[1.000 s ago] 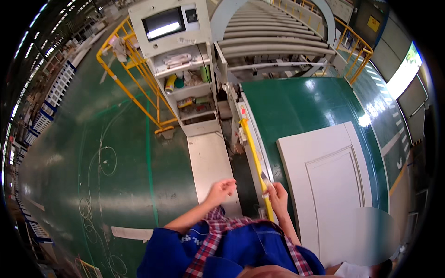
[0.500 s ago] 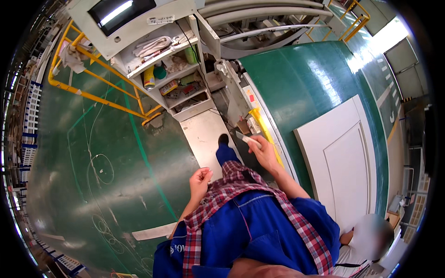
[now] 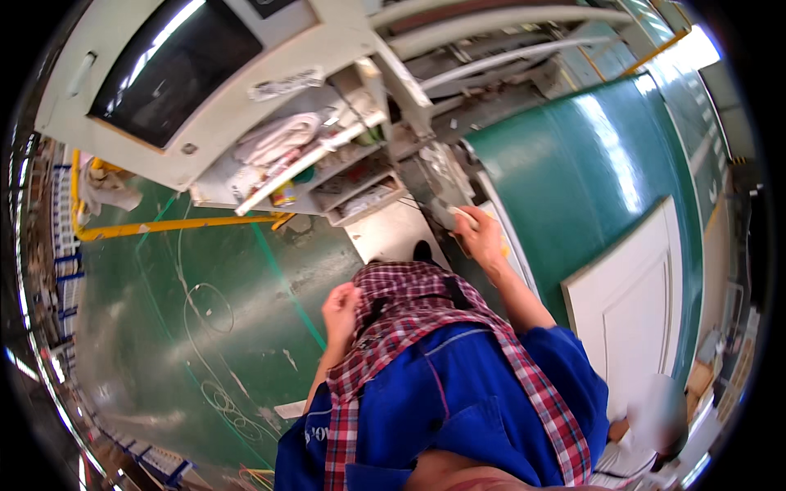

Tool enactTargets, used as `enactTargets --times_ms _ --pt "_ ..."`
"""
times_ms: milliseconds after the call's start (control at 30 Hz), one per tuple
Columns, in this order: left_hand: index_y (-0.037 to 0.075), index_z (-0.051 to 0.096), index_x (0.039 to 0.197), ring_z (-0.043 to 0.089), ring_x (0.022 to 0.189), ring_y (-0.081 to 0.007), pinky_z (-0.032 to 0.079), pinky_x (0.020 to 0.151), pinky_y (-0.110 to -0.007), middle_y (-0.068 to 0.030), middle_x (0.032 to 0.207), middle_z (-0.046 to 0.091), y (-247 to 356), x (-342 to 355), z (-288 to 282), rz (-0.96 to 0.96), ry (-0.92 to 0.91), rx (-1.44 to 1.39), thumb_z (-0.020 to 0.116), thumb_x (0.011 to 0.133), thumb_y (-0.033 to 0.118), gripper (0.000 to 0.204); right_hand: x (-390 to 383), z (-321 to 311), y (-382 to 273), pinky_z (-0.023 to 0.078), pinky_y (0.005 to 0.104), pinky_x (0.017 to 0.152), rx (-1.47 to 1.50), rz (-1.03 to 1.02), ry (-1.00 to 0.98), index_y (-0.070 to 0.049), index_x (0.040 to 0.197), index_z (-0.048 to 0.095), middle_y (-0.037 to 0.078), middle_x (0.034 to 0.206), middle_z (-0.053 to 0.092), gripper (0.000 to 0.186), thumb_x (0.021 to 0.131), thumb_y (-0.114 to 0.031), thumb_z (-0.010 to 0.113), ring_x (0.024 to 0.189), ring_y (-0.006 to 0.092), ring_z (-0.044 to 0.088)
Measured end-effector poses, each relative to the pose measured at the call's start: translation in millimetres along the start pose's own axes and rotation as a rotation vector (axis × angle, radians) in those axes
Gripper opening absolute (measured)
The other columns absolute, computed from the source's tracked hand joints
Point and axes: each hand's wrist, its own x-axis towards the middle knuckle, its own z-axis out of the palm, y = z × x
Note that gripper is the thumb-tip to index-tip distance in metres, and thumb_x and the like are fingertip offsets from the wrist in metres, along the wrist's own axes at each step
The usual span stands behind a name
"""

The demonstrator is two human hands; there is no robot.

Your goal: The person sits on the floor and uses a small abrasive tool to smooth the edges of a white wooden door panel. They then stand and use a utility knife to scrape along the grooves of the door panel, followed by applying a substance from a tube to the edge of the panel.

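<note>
My right hand (image 3: 483, 241) is closed around a pale-handled scraper (image 3: 463, 217), raised beside the yellow-edged side of the green conveyor (image 3: 540, 180), just below the white cabinet's open shelves (image 3: 299, 168). My left hand (image 3: 340, 311) hangs at the checked apron (image 3: 409, 295) with its fingers curled; whatever they may hold is hidden or too small to make out. A white panelled door (image 3: 622, 303) lies on the conveyor to my right. Folded pale cloths (image 3: 274, 139) and small containers fill the shelves in front of me.
The cabinet has a dark screen (image 3: 176, 69). A yellow railing (image 3: 164, 229) with a rag on it stands left, and a roller frame (image 3: 508, 24) is beyond. A light board (image 3: 385, 237) lies underfoot. Another person (image 3: 647, 434) is at the lower right beside the door.
I have moved closer to the cabinet, which now looms larger. My right hand has risen with the scraper toward the conveyor's far end. The other person shows more than a second ago.
</note>
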Motion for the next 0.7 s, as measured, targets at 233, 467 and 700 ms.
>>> enactTargets --times_ms 233,467,700 --pt "-0.002 0.058 0.109 0.06 0.077 -0.0085 0.05 0.065 -0.022 -0.0059 0.09 0.066 21 88 39 -0.061 -0.429 0.031 0.059 0.092 0.005 0.019 30 45 -50 0.049 0.022 0.062 0.126 -0.098 0.088 -0.002 0.103 0.067 0.003 0.075 0.067 0.019 0.087 -0.012 0.065 0.067 0.0072 0.063" --pt "0.0 0.064 0.096 0.059 0.07 -0.0108 0.047 0.063 -0.025 -0.0064 0.082 0.065 129 162 42 0.336 -0.306 0.329 0.06 0.089 0.006 0.01 70 65 -97 0.047 0.0248 0.062 -0.045 -0.325 0.2 -0.008 0.107 0.068 0.007 0.082 0.067 0.022 0.085 -0.008 0.066 0.068 0.0108 0.06" --pt "0.001 0.064 0.093 0.061 0.07 -0.0236 0.049 0.065 -0.032 -0.0112 0.088 0.063 185 204 20 0.902 -0.119 0.517 0.063 0.083 0.001 0.01 112 61 -125 0.048 0.0266 0.067 -0.027 -0.173 0.124 -0.007 0.106 0.069 0.008 0.082 0.067 0.02 0.086 -0.008 0.065 0.072 0.0125 0.06"
